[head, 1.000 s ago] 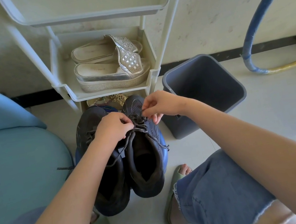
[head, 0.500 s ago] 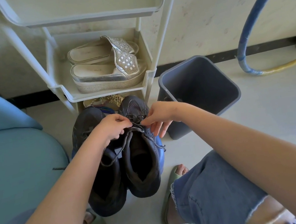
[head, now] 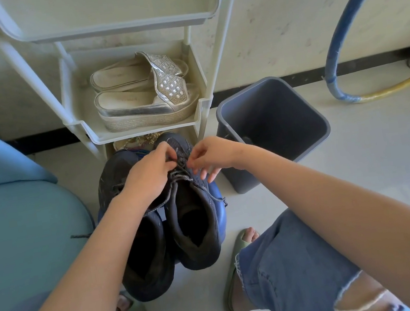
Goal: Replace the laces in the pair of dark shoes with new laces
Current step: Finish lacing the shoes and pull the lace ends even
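A pale floor (head: 360,157) meets a cream wall (head: 282,8) along a dark skirting strip, and a white plastic shoe rack (head: 141,132) stands against that wall with a pair of silver platform sandals (head: 142,103) on its middle shelf. Right of the rack sits a grey bin (head: 255,177), and farther right a blue hose (head: 353,13) curves down the wall. A teal padded seat (head: 21,224) fills the left side. The pair of dark shoes stands side by side just in front of the rack, toes toward it, on a blue rounded base (head: 218,207) (what it is cannot be told). The left shoe (head: 145,259) lies partly under the person's forearm; the right shoe (head: 196,224) is wide open at the collar, with its grey lace (head: 183,177) crossing the upper eyelets and one loose end trailing over the shoe's right side. The left hand (head: 148,175) rests over the left shoe with thumb and fingertips pinched on the lace near the right shoe's front eyelets. The right hand (head: 212,157) meets it from the other side, thumb and forefinger nipping the same lace, the other fingers hanging loosely spread. A knee in torn jeans (head: 283,264) and a foot in a green slide (head: 239,244) show at lower right.
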`<move>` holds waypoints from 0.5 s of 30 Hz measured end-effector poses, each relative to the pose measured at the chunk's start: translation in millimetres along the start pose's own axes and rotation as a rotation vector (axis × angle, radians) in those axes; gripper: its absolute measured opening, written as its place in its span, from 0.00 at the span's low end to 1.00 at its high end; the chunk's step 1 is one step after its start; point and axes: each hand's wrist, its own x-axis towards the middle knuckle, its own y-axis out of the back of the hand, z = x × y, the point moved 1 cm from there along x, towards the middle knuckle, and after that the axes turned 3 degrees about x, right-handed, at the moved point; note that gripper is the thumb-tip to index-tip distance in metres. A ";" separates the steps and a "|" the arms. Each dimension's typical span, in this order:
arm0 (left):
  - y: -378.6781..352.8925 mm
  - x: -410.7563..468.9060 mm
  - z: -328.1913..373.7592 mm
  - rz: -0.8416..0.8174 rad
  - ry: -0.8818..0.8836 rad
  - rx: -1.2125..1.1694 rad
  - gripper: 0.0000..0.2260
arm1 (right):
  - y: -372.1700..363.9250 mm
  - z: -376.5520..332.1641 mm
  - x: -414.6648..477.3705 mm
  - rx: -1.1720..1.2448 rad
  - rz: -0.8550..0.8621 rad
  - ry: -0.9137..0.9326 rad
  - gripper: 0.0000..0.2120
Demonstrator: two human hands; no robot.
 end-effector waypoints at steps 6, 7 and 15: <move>0.1 -0.7 -0.7 0.022 0.001 -0.161 0.06 | 3.0 -7.7 2.3 -0.012 0.121 0.075 0.08; -0.7 -0.8 0.4 0.017 -0.003 -0.181 0.06 | 2.1 -8.4 2.4 -0.050 0.122 0.084 0.08; 2.6 -0.8 -7.5 0.019 0.074 -0.149 0.04 | -1.5 -5.8 10.7 -0.132 0.208 0.101 0.12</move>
